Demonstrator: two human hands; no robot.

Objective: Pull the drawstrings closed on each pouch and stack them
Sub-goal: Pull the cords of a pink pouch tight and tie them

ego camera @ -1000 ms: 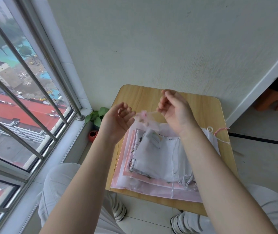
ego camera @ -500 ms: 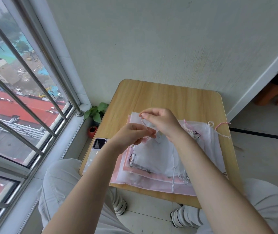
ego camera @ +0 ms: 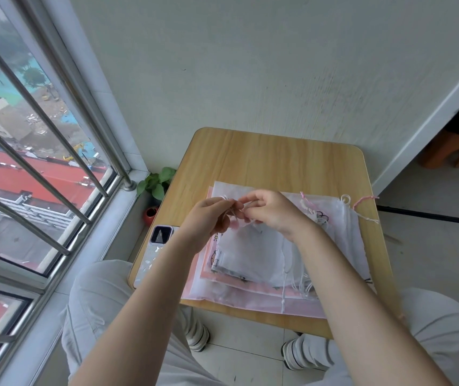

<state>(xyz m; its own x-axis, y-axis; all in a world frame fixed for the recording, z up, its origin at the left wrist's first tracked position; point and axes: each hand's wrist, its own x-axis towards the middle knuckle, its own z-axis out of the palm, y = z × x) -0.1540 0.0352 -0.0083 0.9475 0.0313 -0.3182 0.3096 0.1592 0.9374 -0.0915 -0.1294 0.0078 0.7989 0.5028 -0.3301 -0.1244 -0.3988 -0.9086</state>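
Wooden table [ego camera: 272, 160] against a pale wall, beside a barred window. Left hand [ego camera: 208, 218] and right hand [ego camera: 271, 211] meet above a stack of sheer pouches [ego camera: 253, 260], each pinching the thin white drawstrings [ego camera: 232, 210] of the top pouch. Phone [ego camera: 154, 252] lies at the table's left edge.

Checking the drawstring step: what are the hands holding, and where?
Both the left hand and right hand pinch thin white drawstrings at the sheer white pouch's top edge.

Both hands, left [ego camera: 208, 218] & right [ego camera: 271, 211], meet, fingers pinched.
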